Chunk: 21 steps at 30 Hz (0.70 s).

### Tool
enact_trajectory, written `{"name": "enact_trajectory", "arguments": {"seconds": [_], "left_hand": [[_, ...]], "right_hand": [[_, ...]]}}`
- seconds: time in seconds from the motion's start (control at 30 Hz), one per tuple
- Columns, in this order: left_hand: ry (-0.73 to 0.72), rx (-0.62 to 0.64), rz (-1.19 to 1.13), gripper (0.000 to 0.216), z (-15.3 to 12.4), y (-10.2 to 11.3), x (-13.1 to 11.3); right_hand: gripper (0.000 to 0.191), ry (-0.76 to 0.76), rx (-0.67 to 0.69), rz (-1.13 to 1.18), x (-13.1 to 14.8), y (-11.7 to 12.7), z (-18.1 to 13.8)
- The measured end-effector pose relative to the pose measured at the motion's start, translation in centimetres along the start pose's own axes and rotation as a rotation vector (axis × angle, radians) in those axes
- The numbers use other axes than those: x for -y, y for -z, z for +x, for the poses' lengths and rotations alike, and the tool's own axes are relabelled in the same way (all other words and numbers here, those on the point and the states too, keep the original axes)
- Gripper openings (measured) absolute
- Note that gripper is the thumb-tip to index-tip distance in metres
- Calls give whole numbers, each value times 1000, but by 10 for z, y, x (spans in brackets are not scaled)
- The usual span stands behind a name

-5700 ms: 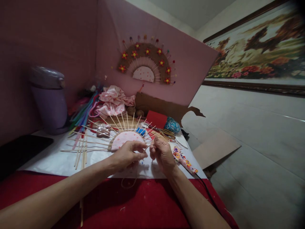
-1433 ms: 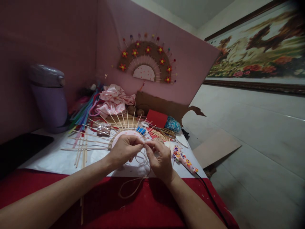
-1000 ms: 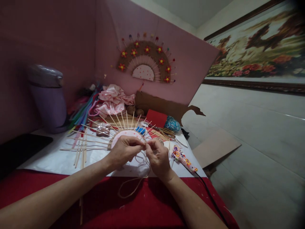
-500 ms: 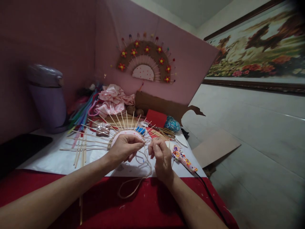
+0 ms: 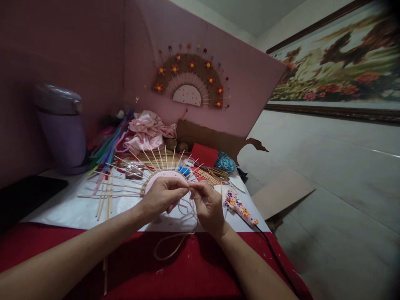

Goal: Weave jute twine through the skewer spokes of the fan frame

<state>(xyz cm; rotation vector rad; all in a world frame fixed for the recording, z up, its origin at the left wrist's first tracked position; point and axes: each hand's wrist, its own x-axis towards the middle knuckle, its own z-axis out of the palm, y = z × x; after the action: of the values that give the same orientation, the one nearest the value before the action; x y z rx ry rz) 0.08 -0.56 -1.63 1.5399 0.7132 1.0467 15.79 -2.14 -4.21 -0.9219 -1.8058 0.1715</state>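
A half-round piece covered in pink dotted fabric, with thin wooden sticks fanning out from its twine-wrapped rim, is partly covered by my left hand. That hand is closed, thumb and forefinger pinched at the piece's right end. My right hand is closed too, its fingertips meeting the left ones and pinching the twine. The twine dangles below in loops over the table edge. What exactly lies between the fingertips is hidden.
A flowered glue gun with a black cord lies right. Behind are scissors, blue yarn, red card and crumpled pink cloth. A purple flask-like container stands left. A finished-looking fan hangs on the pink board.
My right hand has moved left and slightly up, so its fingertips now touch my left fingertips. The left hand and the half-round piece have hardly moved.
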Motion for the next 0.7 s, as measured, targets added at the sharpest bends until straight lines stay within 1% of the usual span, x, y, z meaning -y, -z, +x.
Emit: {"name": "enact_trajectory", "arguments": {"seconds": [0.07,0.2,0.33,0.43,0.5,0.6,0.7], "left_hand": [[1,28,24,21,0,0,-1],[27,29,19,21,-2,-2,-4],[64,0,-14,19,-3,-2,-5],[61,-26,-8,19,-2,-2,-6],[51,-32,0,19,-2,-2,-5],[38,-38,11,18,-1,-2,-4],[20,-35,23,16,-1,-2,-2]], "right_hand": [[10,-8,-10,-8,-2,0,0],[9,-7,-31,-57,-1,1,1],[9,-2,-42,-92,1,2,2],[13,17,-75,-125,2,2,0],[10,49,-83,-155,3,2,0],[10,99,-61,-191,5,2,0],[12,105,-32,-199,6,2,1]]}}
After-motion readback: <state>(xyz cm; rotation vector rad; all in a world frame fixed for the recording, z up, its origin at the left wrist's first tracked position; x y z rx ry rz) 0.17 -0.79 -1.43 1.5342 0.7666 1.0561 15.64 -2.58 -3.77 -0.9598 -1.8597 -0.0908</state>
